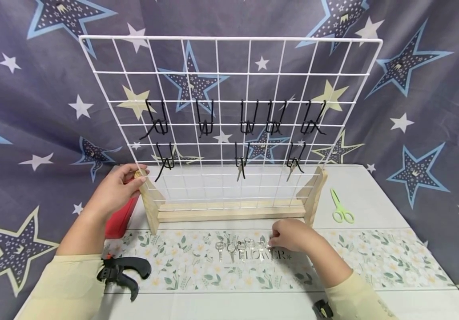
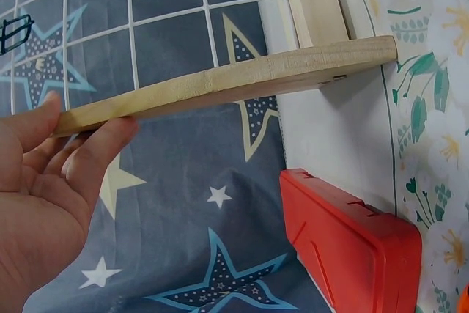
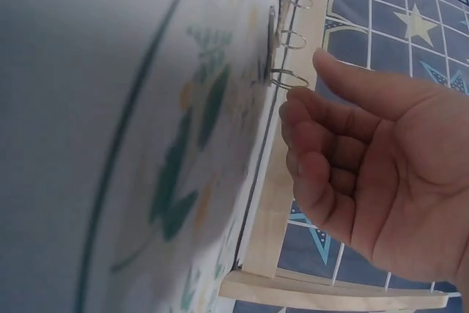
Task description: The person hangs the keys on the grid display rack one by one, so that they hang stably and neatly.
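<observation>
right hand (image 1: 289,236) at keys (image 1: 239,247), just beside wooden base (image 1: 229,212)

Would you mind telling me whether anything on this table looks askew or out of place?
Nothing looks damaged or spilled. The black hooks hang at uneven angles on the white grid, two lower ones carrying keys. The red box juts past the table's left edge.

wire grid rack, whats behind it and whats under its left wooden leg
Behind the wire grid rack hangs a star-print cloth. Beside its left wooden leg, which the left hand grips, lies a red case; what lies beneath the leg's foot is covered.
</observation>
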`<state>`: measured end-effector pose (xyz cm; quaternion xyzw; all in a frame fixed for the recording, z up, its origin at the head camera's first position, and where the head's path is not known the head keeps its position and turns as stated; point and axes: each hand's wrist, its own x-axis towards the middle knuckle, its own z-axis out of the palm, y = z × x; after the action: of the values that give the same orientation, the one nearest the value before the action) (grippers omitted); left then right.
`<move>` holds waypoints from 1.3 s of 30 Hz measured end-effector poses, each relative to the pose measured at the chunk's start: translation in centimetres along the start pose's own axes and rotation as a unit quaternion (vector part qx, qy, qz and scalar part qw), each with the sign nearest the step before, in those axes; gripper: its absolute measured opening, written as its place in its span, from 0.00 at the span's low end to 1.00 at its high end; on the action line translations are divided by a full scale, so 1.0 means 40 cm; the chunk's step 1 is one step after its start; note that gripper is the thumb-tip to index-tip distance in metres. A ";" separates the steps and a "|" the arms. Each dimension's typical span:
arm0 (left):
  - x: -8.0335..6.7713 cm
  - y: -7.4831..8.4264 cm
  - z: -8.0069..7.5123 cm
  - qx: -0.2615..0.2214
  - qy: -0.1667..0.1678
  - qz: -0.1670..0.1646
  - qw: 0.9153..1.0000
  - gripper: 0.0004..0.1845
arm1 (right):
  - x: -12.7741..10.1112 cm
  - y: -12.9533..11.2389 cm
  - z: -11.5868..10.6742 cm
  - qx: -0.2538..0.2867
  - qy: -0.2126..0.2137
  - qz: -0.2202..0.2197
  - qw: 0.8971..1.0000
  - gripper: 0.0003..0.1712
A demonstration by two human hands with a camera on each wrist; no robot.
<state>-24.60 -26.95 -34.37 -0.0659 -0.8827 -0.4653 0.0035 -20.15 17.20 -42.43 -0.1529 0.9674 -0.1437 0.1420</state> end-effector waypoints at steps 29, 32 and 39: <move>-0.001 -0.006 0.002 0.004 0.008 0.016 1.000 0.22 | -0.008 -0.016 -0.046 0.003 0.083 -0.075 0.994 0.07; -0.002 -0.005 0.003 0.005 0.009 0.015 1.000 0.21 | -0.010 -0.023 -0.056 0.026 0.108 -0.103 0.988 0.06; -0.003 -0.003 0.003 0.005 0.013 0.020 1.000 0.21 | -0.008 -0.050 -0.068 0.092 0.140 -0.143 0.975 0.04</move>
<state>-24.51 -26.94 -34.54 -0.0780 -0.8834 -0.4614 0.0245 -20.24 16.12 -39.21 -0.2544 0.9283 -0.2713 -0.0033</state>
